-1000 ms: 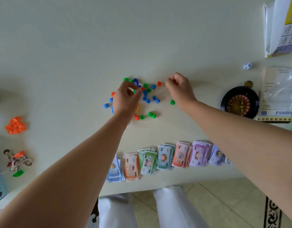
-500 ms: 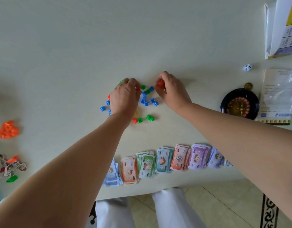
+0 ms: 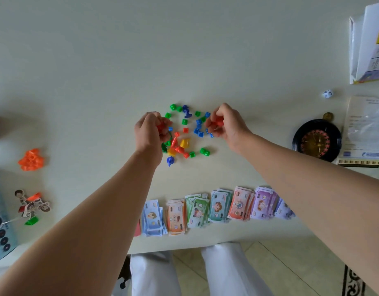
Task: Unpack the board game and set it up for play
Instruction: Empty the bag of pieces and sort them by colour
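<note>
While the plastic pieces lie scattered on the bench, the left hand and right hand each pinch red ones in curled fingers. Light, stiff and slippery, they seem best nipped by their sides.

Centre of frame: left hand and right hand, both with fingers curled, each holding red plastic pieces above the bench. Between and below the hands lies a scatter of small green, blue, red and yellow pieces. Lower centre: banknote stacks in a row, sorted by colour, along the near bench edge. Right edge: roulette wheel, with a white die above it. Left edge: pile of orange pieces
</note>
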